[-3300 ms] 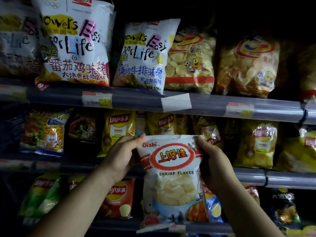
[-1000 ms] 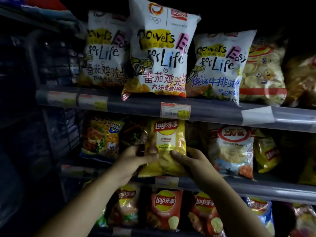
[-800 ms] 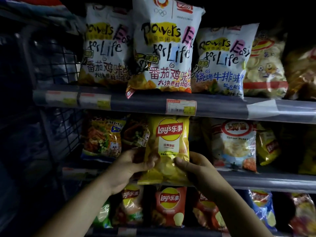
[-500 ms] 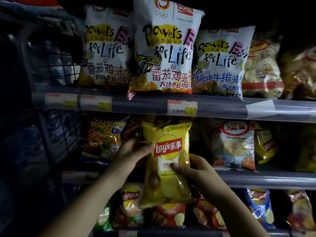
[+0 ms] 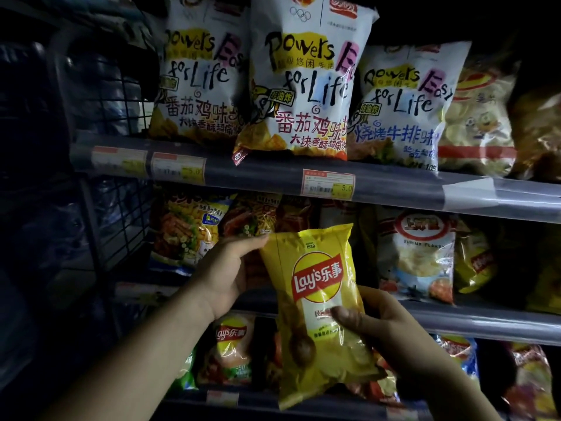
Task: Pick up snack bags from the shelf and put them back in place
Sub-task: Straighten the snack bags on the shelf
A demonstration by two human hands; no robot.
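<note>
Dim shop shelves (image 5: 394,185) were stocked with snack bags.
Clear of the middle shelf's front edge, a yellow Lay's bag (image 5: 318,311) was gripped by both hands: the left hand (image 5: 226,276) closed on its upper left edge, the right hand (image 5: 373,323) clasped round its lower right side.

Your yellow Lay's bag (image 5: 318,311) is now off the middle shelf (image 5: 485,322), where it stood a second ago, and hangs in front of it, lower and tilted, its bottom over the bags of the row below. Your right hand (image 5: 385,326) has slid from the bag's lower edge to its right side, thumb across the front. Your left hand (image 5: 224,275) has shifted up to the top left corner. The Oishi shrimp flakes bag (image 5: 417,256), in your hands three seconds ago, now stands on the middle shelf.
</note>
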